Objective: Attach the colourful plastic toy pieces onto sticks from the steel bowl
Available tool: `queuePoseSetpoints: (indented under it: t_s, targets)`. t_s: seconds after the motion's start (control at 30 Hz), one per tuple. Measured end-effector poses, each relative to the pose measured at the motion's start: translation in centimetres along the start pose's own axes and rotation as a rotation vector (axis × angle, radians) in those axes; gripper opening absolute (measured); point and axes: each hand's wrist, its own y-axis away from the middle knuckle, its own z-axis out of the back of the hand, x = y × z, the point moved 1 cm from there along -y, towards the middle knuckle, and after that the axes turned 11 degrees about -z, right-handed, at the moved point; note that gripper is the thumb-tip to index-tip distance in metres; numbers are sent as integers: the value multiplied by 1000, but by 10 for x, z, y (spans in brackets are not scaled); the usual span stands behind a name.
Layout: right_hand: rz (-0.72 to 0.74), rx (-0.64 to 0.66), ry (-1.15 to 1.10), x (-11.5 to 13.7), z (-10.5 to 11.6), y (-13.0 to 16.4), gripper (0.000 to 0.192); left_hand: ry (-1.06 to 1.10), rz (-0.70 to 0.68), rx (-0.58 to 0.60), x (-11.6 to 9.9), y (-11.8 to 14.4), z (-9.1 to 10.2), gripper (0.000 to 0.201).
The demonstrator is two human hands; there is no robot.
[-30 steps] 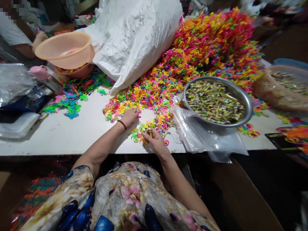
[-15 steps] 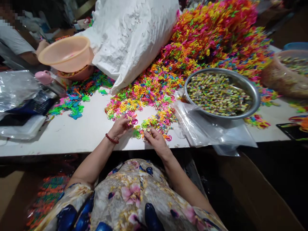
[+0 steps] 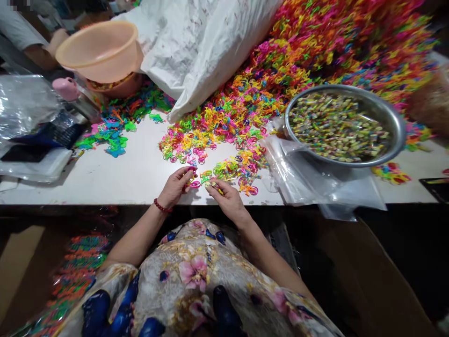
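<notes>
My left hand (image 3: 174, 187), with a dark red bead bracelet, pinches a small pink plastic toy bicycle (image 3: 194, 184) by its edge. Close by on the right, my right hand (image 3: 227, 200) is closed around a few short yellow-and-dark pieces (image 3: 214, 186), like little rolled tubes; their exact kind is too small to tell. A green toy piece (image 3: 205, 176) lies between the hands. Just beyond them spreads a loose heap of colourful plastic toys (image 3: 242, 110), many with bicycle wheels. A steel bowl (image 3: 398, 135) on the right holds many similar small tubes.
Clear plastic bags (image 3: 301, 180) lie partly under the bowl and over the table edge. A white sack (image 3: 206, 47) leans on the heap. On the left stand a peach plastic basin (image 3: 101, 47), a pink-lidded bottle (image 3: 72, 93) and packaging (image 3: 31, 107). Another person's arm (image 3: 38, 54) shows at upper left.
The view has shifted, so the bowl and heap appear farther right. My left hand keeps the pink toy bicycle and my right hand keeps the small pieces; both have moved only slightly.
</notes>
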Motion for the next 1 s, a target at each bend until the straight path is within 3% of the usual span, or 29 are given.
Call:
queuePoseSetpoints:
  t_s: [0.2, 0.43, 0.53, 0.63, 0.77, 0.9, 1.0]
  targets:
    - [85, -39, 127, -6, -8, -2, 28, 233, 156, 75, 1, 10, 2, 38]
    - [167, -7, 152, -17, -23, -2, 28, 330, 162, -68, 4, 10, -7, 41]
    - [144, -21, 151, -17, -23, -1, 28, 322, 132, -128, 6, 8, -3, 37]
    - [69, -33, 140, -14, -21, 0, 31, 247, 87, -188, 11, 7, 2, 12]
    - [-18, -52, 107, -13, -19, 0, 34, 247, 64, -205, 18, 8, 1, 35]
    - [-10, -41, 97, -17, -19, 0, 31, 243, 149, -135, 22, 11, -7, 24]
    - [-13, -43, 90, -19, -19, 0, 32, 183, 159, -120, 21, 14, -11, 27]
